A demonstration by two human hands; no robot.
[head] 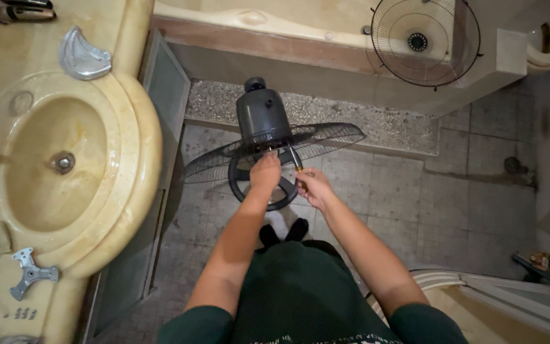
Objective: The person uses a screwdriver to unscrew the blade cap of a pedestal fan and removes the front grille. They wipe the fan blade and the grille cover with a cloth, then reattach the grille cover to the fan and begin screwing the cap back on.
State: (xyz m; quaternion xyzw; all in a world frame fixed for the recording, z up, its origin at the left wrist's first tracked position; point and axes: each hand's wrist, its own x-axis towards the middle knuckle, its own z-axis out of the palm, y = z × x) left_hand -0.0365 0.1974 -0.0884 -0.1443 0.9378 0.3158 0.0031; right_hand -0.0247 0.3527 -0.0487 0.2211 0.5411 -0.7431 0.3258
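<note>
Looking down from the head view, both hands work at a black fan standing on the tiled floor (453,210) in the middle of the scene. The left hand (265,171) is curled against the fan just under its motor housing (262,114), where the rear grille (275,150) meets the motor; whether its fingers grip anything I cannot tell. The right hand (313,186) is closed on a screwdriver (295,159), whose shaft slants up and left to the same spot on the fan. Just below the hands lies the fan's round black base ring (268,202), with the person's feet in dark socks (284,232) near it.

At the left, a cream counter (128,32) carries a round sink (52,162). A grey fan blade piece (83,58) rests on the counter beyond the sink, and a grey three-armed part (30,272) lies on its near end with a few small screws (25,313) beside it.

At the far right, a second wire grille (425,42) leans on the tub ledge (275,25), well apart from the hands.
</note>
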